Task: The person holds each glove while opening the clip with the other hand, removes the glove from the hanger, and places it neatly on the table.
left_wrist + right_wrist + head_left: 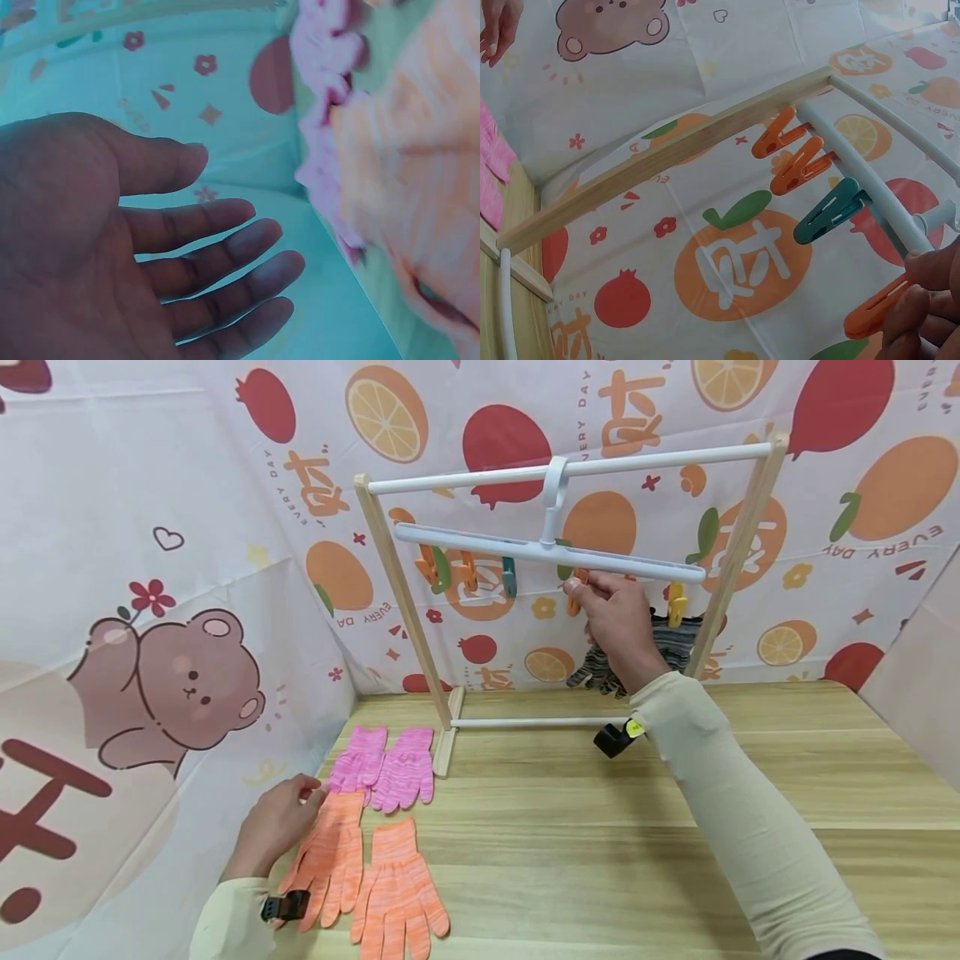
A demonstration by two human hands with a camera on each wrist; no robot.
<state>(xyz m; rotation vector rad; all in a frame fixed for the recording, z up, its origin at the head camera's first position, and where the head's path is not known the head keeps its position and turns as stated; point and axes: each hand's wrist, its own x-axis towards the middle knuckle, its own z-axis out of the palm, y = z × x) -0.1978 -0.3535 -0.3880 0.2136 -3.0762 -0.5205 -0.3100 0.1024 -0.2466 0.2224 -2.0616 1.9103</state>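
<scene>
My right hand (621, 620) is up at the white hanger (480, 544), pinching an orange clothespin (876, 309) at the underside of its bar. A yellow clothespin (677, 607) near the hanger's right end holds a black-and-grey striped knit glove (681, 645), partly hidden behind that hand. Along the left half hang a teal clothespin (829, 211) and two more orange clothespins (799, 166). With fingers spread and relaxed, my left hand (187, 247) holds nothing. It hovers beside an orange glove (335, 852) and a pair of pink gloves (405, 768) on the table.
A wooden stand (401, 602) with a white top rod (675, 460) carries the hanger, which tilts down to the right. A second orange glove (397, 889) lies flat at the front of the wooden table (540, 860). Printed cloth walls (300, 410) close off the back and left.
</scene>
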